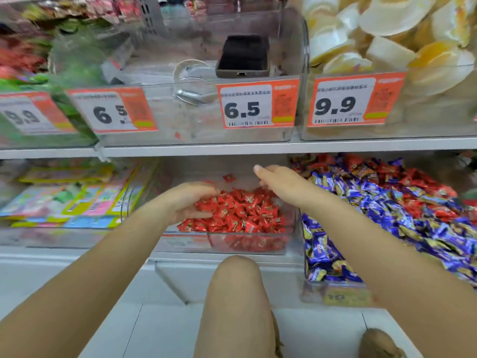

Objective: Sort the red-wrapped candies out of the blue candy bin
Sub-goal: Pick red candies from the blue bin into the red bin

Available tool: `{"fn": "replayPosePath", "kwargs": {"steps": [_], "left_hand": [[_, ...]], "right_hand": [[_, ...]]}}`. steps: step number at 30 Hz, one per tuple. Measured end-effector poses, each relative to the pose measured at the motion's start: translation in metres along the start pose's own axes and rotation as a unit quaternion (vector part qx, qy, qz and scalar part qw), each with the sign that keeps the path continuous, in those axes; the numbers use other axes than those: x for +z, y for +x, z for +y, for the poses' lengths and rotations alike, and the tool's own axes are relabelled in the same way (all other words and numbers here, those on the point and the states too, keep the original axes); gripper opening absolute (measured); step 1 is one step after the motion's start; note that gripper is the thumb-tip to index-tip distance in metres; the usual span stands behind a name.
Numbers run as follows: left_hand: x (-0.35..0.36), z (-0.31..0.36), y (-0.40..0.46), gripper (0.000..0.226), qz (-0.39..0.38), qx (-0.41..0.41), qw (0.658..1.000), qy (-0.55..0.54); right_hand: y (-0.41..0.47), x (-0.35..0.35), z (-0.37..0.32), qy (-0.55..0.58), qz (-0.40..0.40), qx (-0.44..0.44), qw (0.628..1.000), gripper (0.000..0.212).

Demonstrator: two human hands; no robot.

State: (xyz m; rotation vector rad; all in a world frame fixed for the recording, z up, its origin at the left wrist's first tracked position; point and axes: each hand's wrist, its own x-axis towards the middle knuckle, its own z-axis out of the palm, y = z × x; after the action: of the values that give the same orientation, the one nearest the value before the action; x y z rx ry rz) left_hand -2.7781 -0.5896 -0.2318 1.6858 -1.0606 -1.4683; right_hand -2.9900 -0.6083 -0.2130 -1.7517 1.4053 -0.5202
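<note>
Two bare hands were held over the red bin (289, 226), a clear box on the lower shelf (258, 262), between a bin of flat packets (77, 200) at the shelf's left and the blue bin (308, 257) at its right. The left hand (189, 202) was laid on the left side of the red candies (242, 213), its fingers loosely curled over the pile; whether any candy was gripped could not be told. The right hand (277, 178) was held above the far right part of the red bin, fingers bent and pointing left; nothing could be seen in it, though its palm side was hidden. One red candy (228, 177) was seen apart from the pile, near the bin's back wall, just left of the right hand.

The blue bin was filled with blue candies (387, 202), and more red-wrapped candies (418, 182) were mixed among them, mostly toward its back and right.

On the upper shelf (335, 146), a phone (244, 56) was lying in a clear bin (196, 135) fronted by a 6.5 tag (246, 107). A 9.9 tag (346, 100) was fixed to the bin of pale yellow snacks (387, 47) at the right. A knee (237, 293) was seen below the lower shelf.
</note>
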Motion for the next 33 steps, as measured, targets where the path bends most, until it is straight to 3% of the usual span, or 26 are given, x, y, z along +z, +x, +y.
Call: {"fn": "replayPosePath", "kwargs": {"steps": [4,7,11,15,17,22,26,30,33], "left_hand": [[0.004,0.002,-0.005,0.016,0.009,0.055,0.997,0.055],[0.024,0.009,-0.025,0.021,0.071,0.162,0.974,0.139],[0.093,0.034,-0.068,0.015,0.009,0.319,0.905,0.28],[0.174,0.053,-0.092,0.018,-0.011,0.426,0.794,0.433],[0.212,0.055,-0.092,0.023,-0.03,0.438,0.757,0.485],[0.292,0.055,-0.053,0.038,-0.101,0.452,0.733,0.498],[0.348,0.062,0.0,0.048,-0.125,0.454,0.705,0.53],[0.397,0.075,0.042,0.045,-0.133,0.439,0.703,0.544],[0.425,0.088,0.061,0.03,-0.142,0.364,0.732,0.557]], "right_hand": [[-0.026,-0.022,0.019,0.011,0.018,-0.064,0.998,0.01],[-0.071,-0.052,0.027,-0.048,0.067,-0.099,0.992,0.012],[-0.129,-0.09,0.059,-0.093,0.153,-0.071,0.981,0.015],[-0.153,-0.127,0.108,-0.181,0.226,0.012,0.957,0.022],[-0.161,-0.143,0.132,-0.244,0.267,0.049,0.931,0.023],[-0.165,-0.18,0.184,-0.276,0.373,0.076,0.882,0.027],[-0.162,-0.188,0.213,-0.215,0.384,0.124,0.889,0.042],[-0.161,-0.188,0.229,-0.201,0.372,0.11,0.9,0.038],[-0.161,-0.186,0.232,-0.195,0.382,0.102,0.898,0.037]]}}
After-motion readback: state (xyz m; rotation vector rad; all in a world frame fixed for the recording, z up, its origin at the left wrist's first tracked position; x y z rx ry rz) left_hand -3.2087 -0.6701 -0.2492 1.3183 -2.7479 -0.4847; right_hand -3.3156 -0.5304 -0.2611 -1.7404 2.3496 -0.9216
